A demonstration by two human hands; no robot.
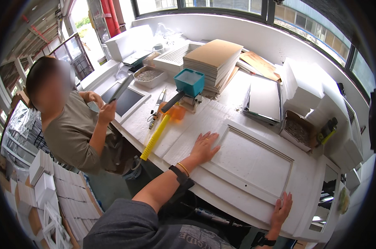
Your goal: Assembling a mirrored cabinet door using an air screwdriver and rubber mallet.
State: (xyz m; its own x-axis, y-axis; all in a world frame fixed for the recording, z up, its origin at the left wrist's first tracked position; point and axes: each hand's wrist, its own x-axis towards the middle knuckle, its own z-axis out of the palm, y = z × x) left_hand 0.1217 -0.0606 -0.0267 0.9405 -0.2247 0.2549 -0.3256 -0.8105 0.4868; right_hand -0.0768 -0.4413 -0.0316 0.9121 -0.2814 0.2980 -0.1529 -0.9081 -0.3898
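A white framed panel [254, 159] lies flat on the white worktable in front of me, with a small dark hole near its front edge. My left hand [204, 148] rests on the panel's left end, its fingers spread. At the right end of the panel, my right hand [282, 209] lies against the edge with fingers stretched out. Neither hand holds anything. Left of my left hand is a mallet [155, 139] with a yellow handle and an orange head. Beside it lies a slim metal hand tool [158, 108].
Behind the mallet stands a teal open-topped container [190, 81] with a dark handle by it. Stacked panels [215, 62], a box of small hardware [298, 130] and a tub of small pieces [149, 76] stand farther back. At left, a co-worker [78, 120] holds a dark, flat strip.
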